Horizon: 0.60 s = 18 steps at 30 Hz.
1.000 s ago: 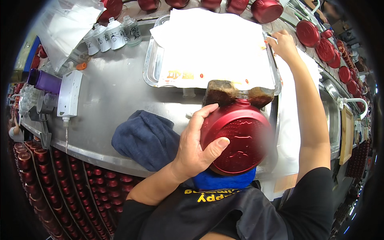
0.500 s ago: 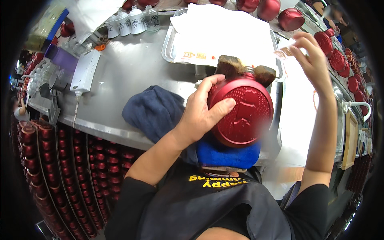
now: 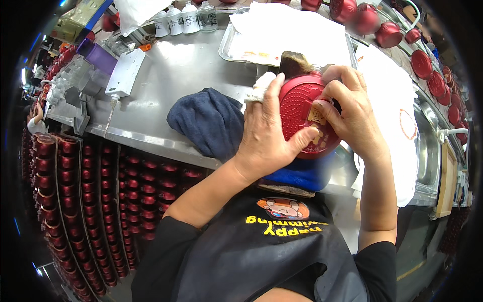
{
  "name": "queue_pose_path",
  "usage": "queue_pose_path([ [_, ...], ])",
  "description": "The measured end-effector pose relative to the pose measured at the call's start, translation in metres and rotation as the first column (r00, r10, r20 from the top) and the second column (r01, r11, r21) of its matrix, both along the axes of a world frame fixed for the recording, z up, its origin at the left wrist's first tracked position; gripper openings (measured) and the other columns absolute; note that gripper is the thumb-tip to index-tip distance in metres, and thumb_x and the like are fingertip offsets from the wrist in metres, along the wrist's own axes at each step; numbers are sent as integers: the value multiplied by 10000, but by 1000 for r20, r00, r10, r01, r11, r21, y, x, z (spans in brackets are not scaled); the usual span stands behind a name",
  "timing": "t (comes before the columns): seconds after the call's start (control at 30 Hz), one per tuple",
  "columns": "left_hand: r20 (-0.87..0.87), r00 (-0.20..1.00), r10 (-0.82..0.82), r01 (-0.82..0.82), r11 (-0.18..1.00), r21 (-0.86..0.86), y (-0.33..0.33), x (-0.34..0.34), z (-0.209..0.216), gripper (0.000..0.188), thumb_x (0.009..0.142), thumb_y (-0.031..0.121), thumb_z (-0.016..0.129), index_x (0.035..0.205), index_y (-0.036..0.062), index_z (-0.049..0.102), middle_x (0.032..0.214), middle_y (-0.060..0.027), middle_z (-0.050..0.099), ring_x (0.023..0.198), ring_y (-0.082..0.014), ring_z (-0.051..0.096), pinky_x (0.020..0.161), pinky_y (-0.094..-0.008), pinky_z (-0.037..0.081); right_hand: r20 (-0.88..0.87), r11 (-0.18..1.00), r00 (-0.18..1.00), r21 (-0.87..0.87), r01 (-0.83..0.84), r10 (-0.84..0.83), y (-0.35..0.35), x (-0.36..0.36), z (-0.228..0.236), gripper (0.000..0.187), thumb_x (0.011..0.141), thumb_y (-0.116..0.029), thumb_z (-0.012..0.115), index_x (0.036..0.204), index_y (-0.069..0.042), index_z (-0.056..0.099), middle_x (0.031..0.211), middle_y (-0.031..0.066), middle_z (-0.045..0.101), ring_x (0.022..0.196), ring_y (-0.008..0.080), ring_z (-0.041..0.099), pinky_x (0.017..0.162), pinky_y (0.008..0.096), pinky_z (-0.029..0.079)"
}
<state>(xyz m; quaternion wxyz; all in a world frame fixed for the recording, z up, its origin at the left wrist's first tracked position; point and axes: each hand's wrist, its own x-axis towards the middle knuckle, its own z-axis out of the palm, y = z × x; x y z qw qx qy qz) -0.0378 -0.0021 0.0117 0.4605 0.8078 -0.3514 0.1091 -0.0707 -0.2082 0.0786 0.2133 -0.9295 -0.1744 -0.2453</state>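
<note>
A round, flat-sided red bottle [image 3: 292, 113] with raised dots stands tilted against dark, worn blocks [image 3: 293, 63], above a bright blue cloth pad [image 3: 289, 176]. My left hand [image 3: 264, 133] grips its left side, thumb across the front. A crumpled white cloth [image 3: 260, 86] is tucked at that hand's fingers. On the bottle's face, my right hand [image 3: 354, 110] has its fingers closed at a gold decal [image 3: 316, 116], the thumb pressing its edge. More gold marking shows lower on the face. The bottle's right side is partly hidden by my right hand.
A navy cloth [image 3: 206, 118] lies left on the steel table. Behind are a metal tray [image 3: 226, 48] with white paper [image 3: 287, 30] and several small bottles [image 3: 188, 20]. White sheets [image 3: 387, 100] lie right, near a sink [image 3: 430, 151]. Stacked red pieces [image 3: 146, 176] stand lower left.
My right hand has come down from the raised right side onto the bottle's face. A gold decal and marking now show there, where only red relief showed. The white cloth now shows by my left fingers.
</note>
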Motion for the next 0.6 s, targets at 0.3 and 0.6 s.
queue_pose_path([
  [0.3,-8,1000,20,-19,998,61,5,-2,0,1022,858,345,849,1582,-35,236,1474,-303,422,1348,-434,456,1154,-519,357,-27,1000,1000,16,-3,3,-4,8,-2,239,806,-109,831,872,-52,609,1145,111,618,1125,331,564,984,431,467],
  [0.6,-7,1000,10,-10,999,50,5,2,-2,970,884,385,828,1559,-49,281,1427,-291,477,1296,-421,524,1124,-498,406,55,999,998,29,-22,20,-2,15,-6,251,822,-113,824,832,-49,581,1079,116,615,1045,323,564,917,420,483],
])
